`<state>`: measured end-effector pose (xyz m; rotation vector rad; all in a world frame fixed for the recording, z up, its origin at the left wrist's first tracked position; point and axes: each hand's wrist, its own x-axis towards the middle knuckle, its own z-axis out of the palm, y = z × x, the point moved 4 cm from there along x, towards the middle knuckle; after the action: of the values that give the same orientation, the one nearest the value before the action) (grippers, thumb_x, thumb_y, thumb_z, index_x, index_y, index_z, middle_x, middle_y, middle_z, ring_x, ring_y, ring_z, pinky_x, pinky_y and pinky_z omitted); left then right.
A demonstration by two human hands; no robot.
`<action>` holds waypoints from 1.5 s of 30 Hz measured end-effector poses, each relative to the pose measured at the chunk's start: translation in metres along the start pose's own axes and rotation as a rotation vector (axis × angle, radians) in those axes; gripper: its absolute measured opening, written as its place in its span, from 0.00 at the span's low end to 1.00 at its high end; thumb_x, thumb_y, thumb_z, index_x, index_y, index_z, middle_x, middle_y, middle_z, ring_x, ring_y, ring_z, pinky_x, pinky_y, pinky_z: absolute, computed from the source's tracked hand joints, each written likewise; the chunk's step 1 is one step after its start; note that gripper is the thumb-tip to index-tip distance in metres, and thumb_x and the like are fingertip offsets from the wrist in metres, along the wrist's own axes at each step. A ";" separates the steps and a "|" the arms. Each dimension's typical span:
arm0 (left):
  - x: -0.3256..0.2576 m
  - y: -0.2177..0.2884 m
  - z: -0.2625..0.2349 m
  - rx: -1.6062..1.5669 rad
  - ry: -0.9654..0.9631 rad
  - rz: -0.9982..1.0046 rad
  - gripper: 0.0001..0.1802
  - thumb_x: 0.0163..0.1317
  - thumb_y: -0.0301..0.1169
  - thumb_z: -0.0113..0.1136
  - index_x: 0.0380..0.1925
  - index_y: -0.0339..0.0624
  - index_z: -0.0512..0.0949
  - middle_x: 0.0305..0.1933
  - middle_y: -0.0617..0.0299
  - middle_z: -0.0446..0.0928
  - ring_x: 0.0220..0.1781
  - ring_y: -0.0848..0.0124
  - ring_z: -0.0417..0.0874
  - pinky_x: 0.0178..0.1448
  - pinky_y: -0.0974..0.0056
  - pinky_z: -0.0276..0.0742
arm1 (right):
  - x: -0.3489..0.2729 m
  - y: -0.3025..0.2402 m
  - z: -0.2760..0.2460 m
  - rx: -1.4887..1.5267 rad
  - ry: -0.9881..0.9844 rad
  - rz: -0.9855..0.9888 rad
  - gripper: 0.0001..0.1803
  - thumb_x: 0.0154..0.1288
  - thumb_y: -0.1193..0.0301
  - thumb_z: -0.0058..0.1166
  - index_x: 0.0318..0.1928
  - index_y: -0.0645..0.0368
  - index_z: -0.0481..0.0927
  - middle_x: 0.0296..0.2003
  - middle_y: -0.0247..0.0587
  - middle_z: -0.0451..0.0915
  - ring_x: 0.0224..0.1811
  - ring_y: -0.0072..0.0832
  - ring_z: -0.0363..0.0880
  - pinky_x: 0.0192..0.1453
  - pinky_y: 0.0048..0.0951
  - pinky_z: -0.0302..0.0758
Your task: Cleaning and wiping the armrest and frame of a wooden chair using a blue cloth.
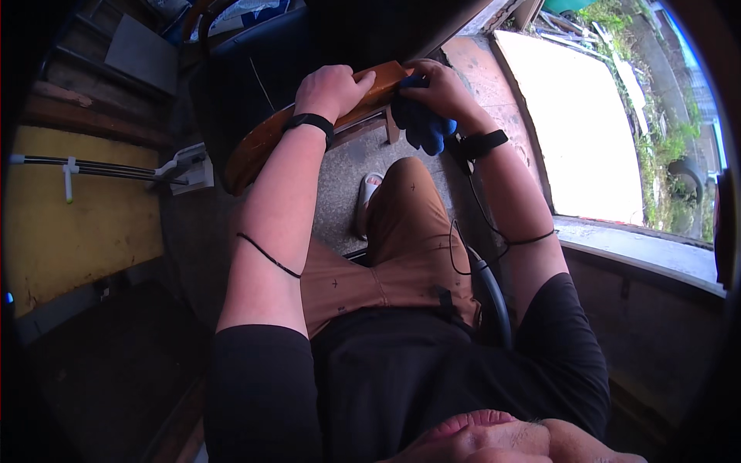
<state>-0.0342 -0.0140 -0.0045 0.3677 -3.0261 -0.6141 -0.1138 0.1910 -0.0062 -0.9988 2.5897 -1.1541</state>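
Note:
My left hand (pixel 332 89) grips the upper edge of a curved brown wooden piece (pixel 262 139), its fingers wrapped over the edge. My right hand (pixel 441 89) presses a blue cloth (pixel 423 125) against the right end of the same wooden piece. The cloth hangs down below the hand. Both wrists carry black bands, and thin black cords run along my forearms. I am seated, with my knee in brown shorts (pixel 405 224) under the hands.
A foot in a white sandal (pixel 367 199) rests on the speckled grey floor. A yellow panel with a white rod (pixel 69 177) lies at left. A dark blue seat (pixel 255 54) stands behind the wooden piece. A bright slab (pixel 579 131) and a ledge are at right.

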 end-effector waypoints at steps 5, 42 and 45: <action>0.001 0.002 0.001 -0.001 0.003 0.001 0.30 0.73 0.59 0.54 0.34 0.44 0.89 0.35 0.54 0.88 0.39 0.57 0.89 0.47 0.54 0.85 | 0.005 -0.001 -0.005 -0.008 0.002 0.009 0.24 0.55 0.64 0.73 0.52 0.61 0.87 0.44 0.49 0.88 0.47 0.40 0.88 0.56 0.36 0.82; -0.001 0.000 0.001 -0.020 0.004 -0.005 0.30 0.73 0.58 0.53 0.33 0.43 0.89 0.35 0.54 0.88 0.40 0.57 0.90 0.47 0.53 0.86 | -0.013 -0.002 0.002 -0.099 0.071 0.008 0.17 0.60 0.66 0.67 0.45 0.64 0.86 0.42 0.54 0.88 0.46 0.46 0.88 0.54 0.40 0.83; 0.001 -0.001 0.000 -0.010 -0.009 -0.007 0.30 0.73 0.58 0.54 0.33 0.43 0.89 0.35 0.54 0.88 0.40 0.58 0.90 0.47 0.53 0.86 | -0.011 -0.017 0.005 -0.070 0.094 -0.048 0.16 0.59 0.67 0.67 0.44 0.65 0.86 0.43 0.55 0.88 0.47 0.45 0.88 0.54 0.39 0.82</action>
<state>-0.0346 -0.0148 -0.0053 0.3769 -3.0302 -0.6330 -0.0942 0.1863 0.0007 -1.0510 2.7105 -1.1565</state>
